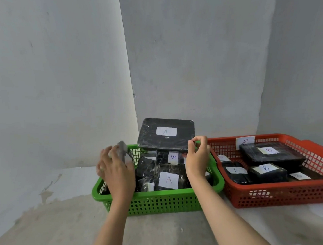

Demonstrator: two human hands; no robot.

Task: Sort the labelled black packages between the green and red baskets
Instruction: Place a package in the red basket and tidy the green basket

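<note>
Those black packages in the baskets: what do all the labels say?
"A": large package at the green basket back.
"A": package near its front.
"B": package between them.
"B": red basket tag.
"B": two packages there.
Other labels: blurred.

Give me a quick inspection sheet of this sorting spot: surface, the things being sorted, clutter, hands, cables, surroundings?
Surface: pale, stained tabletop carrying both baskets.
Job's things: green basket holds black packages; a large package marked A lies tilted on top at its back, below it a package marked B and another marked A. Red basket holds packages with B labels, plus a B tag on its back rim.
Clutter: nothing seen.
Hands: left hand grips a small blurred package; right hand pinches near the large A package's corner; contact unclear.
Cables: nothing seen.
Surroundings: bare grey wall.
</note>
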